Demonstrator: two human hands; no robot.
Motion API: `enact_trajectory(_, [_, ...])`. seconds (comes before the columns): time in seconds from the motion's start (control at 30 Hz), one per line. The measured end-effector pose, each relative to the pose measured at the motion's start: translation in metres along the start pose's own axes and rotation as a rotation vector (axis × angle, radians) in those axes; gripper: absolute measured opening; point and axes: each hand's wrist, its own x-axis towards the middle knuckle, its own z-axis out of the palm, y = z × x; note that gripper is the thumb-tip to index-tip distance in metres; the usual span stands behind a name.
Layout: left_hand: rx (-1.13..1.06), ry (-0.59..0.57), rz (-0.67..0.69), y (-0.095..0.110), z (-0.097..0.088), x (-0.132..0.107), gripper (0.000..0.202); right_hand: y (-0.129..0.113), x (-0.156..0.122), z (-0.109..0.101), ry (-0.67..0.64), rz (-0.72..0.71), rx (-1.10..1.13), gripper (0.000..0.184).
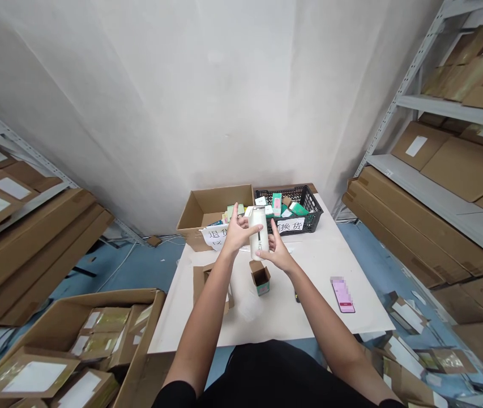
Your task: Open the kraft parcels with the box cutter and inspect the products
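Observation:
A white insulated cup [259, 238] with dark lettering is held upright above the table, between my two hands. My left hand [238, 231] grips its upper left side, the thumb across the front and the forefinger pointing up. On the lower right, my right hand [279, 253] has its thumb against the cup near the base; its forefinger is stretched out. Below the cup stands a small box [261, 279], green outside, brown inside, with its top flaps open. Beside it lies a crumpled clear plastic bag [248, 306]. An opened brown carton [199, 286] is partly hidden behind my left forearm.
At the table's back stand a cardboard box [193, 218] and a black plastic crate [315, 214], both with signs and small packages inside. A pink-screened phone [343, 296] lies right. A large parcel carton [156, 300] is left; shelves [449, 187] of boxes flank the table.

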Motion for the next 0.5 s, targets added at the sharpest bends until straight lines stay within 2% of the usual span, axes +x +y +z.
enact_trajectory(0.07, [-0.038,-0.022,-0.005,-0.002,0.003,0.000,0.140,0.002,0.001,0.000,-0.005,-0.002,0.016,0.137])
enact_trajectory(0.2, [0.044,-0.011,0.027,0.000,0.009,0.002,0.138,0.006,0.002,-0.002,0.142,-0.012,-0.098,0.138])
enact_trajectory(0.3, [0.080,-0.060,0.013,-0.002,0.010,0.004,0.136,0.009,0.002,-0.004,0.099,-0.052,-0.104,0.137])
enact_trajectory(0.4, [0.091,-0.091,0.014,-0.013,0.008,0.004,0.126,0.014,0.003,-0.006,0.070,-0.038,-0.092,0.133])
enact_trajectory(0.5, [0.191,-0.031,0.062,-0.029,0.006,0.005,0.111,0.019,0.001,-0.004,0.200,0.008,-0.235,0.131])
